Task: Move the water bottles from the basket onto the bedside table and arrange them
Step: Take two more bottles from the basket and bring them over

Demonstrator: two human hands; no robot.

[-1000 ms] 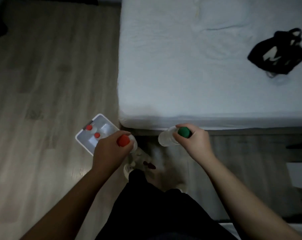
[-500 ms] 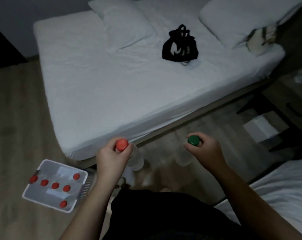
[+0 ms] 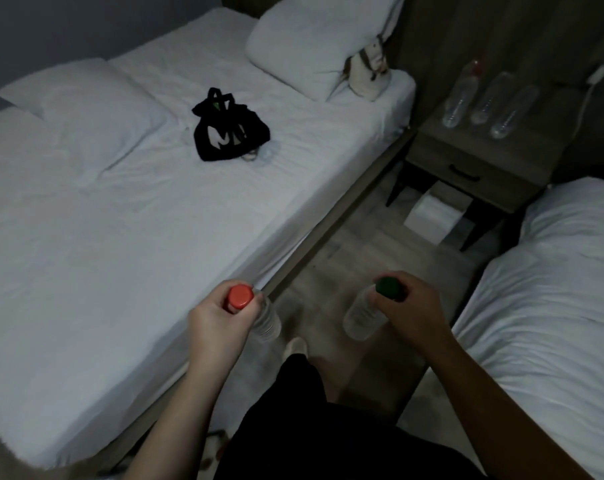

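My left hand [image 3: 217, 323] grips a clear water bottle with a red cap [image 3: 240, 296] by its neck, low at the edge of the left bed. My right hand [image 3: 411, 313] holds a second clear bottle with a green cap [image 3: 388, 285] the same way, over the floor between the beds. Ahead at the upper right stands the wooden bedside table [image 3: 467, 157], with three clear bottles [image 3: 487, 102] on its top. The basket is out of view.
A white bed [image 3: 138, 220] with pillows and a black bag [image 3: 228, 129] fills the left. A second white bed [image 3: 553, 289] lies at the right. A narrow strip of wooden floor [image 3: 373, 244] runs between them to the table. A white box [image 3: 432, 216] sits under the table.
The view has swung right and forward. The basket on the floor has left the frame and the bedside table with its bottles has come into sight. Both hands still hold their bottles.
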